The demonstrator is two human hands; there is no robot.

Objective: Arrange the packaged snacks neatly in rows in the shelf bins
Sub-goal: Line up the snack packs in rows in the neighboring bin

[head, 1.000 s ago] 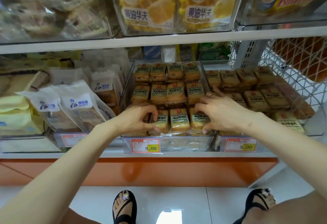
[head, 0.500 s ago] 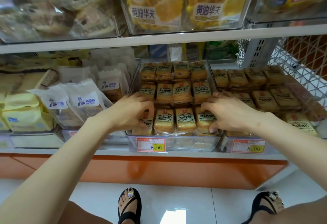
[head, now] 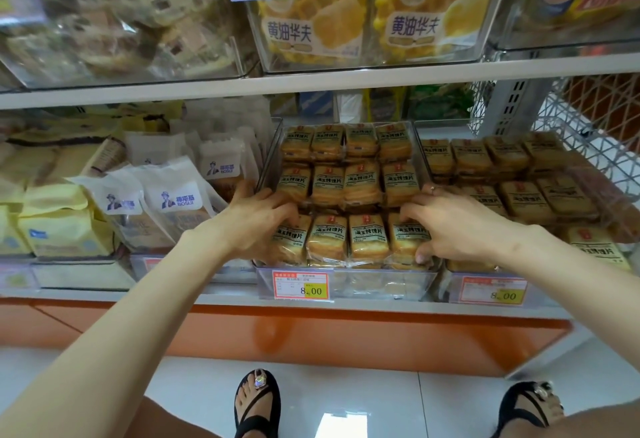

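**The front row of snack packs**, four packs side by side, lies along the front edge of the middle clear bin on the lower shelf. We see the back rows, two more lines of four, filling the bin behind it.

The left hand covers the leftmost pack with its fingers bent down over the pack's top. We cannot tell where its thumb lies. The right hand pinches the rightmost pack, with the thumb at its front lower edge and the fingers curled over its top.

A price tag reading 8.00 sits on the bin's front wall. Just beside the bin's right edge stands a second bin holding similar packs. At its left edge lie white bags. Waffle packs stand on the upper shelf. Below, black sandals rest on the tiled floor.
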